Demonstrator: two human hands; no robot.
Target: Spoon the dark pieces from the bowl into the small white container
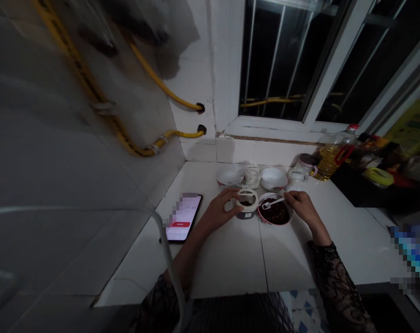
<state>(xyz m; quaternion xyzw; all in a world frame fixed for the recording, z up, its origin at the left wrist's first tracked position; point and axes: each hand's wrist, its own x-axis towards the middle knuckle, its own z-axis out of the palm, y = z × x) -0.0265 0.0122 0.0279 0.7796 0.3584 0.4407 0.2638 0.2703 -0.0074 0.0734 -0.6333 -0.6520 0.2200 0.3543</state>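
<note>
My left hand (221,212) has its thumb and fingers closed around a small clear seasoning jar (247,214) with a pale rim and a flipped-up lid; dark contents show inside. Pinched in my right hand (303,206) is the handle of a small white spoon (273,202). Its scoop hangs over a pink-and-white bowl (275,224) of dark reddish-brown, chunky food, just right of the jar. I cannot make out whether the scoop holds anything.
A lit phone (185,222) lies left. Behind stand a translucent bowl (227,176), another seasoning jar (253,176), a white bowl (274,177), a glass jar (298,176) and a mug (307,163). An oil bottle (325,163) and black box (355,187) are at right.
</note>
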